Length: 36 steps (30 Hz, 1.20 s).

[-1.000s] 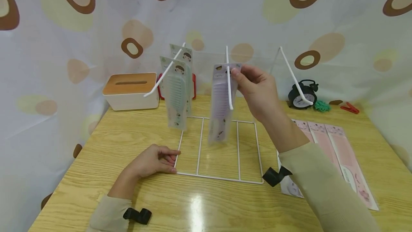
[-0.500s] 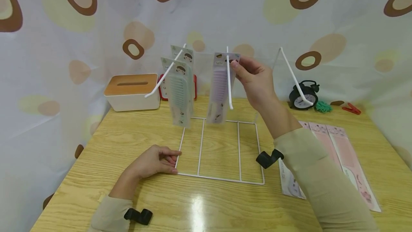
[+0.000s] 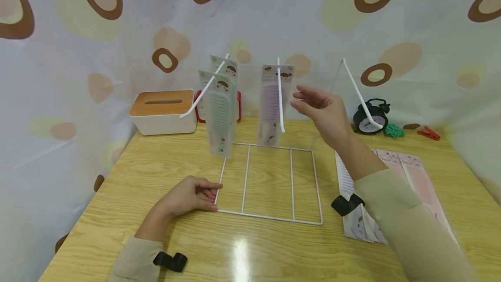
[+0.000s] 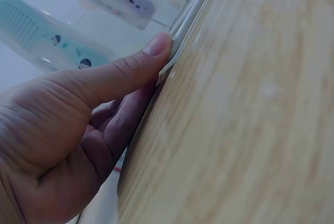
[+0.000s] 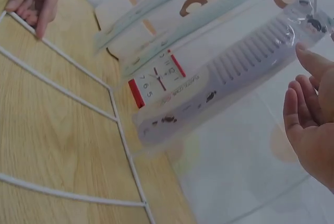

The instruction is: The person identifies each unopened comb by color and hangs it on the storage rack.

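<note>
A white wire display rack [image 3: 270, 217] stands on the wooden table. My left hand [image 3: 188, 195] pinches its base wire at the near left corner between thumb and fingers. From the middle hook [image 3: 280, 99] hangs a purple comb [image 3: 270, 105] in a clear pack. My right hand [image 3: 328, 112] is just right of that pack, holding nothing, with its fingers loosely bent and apart from the card. Two packed green combs, the front comb [image 3: 218, 114] and one behind it, hang on the left hook. The right hook [image 3: 361, 92] bears no pack.
Several comb packs [image 3: 419, 182], pink and purple, lie at right, partly under my right forearm. Behind the rack are a wood-lidded tissue box [image 3: 162, 121], a red-framed clock [image 5: 156, 80], a black alarm clock [image 3: 369, 119], a green coil [image 3: 394, 131] and a red clip [image 3: 428, 133].
My right hand raised the purple comb pack along the middle hook, then let go and drew off to the right. The pack now hangs by itself. My left hand stays at the rack corner.
</note>
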Tool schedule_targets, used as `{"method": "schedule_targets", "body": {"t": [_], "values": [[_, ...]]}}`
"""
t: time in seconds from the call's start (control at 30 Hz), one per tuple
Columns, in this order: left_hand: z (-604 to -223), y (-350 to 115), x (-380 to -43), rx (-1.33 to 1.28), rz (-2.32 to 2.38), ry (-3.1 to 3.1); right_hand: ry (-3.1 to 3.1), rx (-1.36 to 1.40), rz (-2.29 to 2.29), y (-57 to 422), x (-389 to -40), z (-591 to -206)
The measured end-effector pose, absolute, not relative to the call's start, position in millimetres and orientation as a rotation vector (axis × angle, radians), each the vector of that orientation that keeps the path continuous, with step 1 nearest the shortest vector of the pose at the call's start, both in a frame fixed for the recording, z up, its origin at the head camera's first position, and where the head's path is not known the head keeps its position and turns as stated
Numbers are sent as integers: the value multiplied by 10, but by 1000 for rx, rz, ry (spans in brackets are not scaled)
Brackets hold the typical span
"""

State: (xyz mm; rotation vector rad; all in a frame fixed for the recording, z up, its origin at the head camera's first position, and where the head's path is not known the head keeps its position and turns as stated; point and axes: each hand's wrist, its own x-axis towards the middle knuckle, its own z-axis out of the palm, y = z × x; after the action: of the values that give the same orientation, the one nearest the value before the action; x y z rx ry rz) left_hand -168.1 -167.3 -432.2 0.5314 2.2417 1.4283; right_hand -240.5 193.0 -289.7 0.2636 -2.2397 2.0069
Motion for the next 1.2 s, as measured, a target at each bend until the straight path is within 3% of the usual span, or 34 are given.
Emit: {"method": "schedule_targets", "body": {"t": [0.2, 0.6, 0.97, 1.2], "values": [[-4301, -1664, -1677, 546, 1422, 2254, -2564, 268, 1734, 2293, -2297, -3103], [-4297, -1674, -1691, 549, 1411, 2256, -2766, 320, 1669, 2933, -2243, -3599], [-4339, -1660, -1683, 545, 1442, 2230, -3082, 218, 1217, 3342, -2324, -3897], [-4342, -1667, -1700, 549, 1416, 2253, -3175, 159, 1224, 3465, -2334, -3975]]}}
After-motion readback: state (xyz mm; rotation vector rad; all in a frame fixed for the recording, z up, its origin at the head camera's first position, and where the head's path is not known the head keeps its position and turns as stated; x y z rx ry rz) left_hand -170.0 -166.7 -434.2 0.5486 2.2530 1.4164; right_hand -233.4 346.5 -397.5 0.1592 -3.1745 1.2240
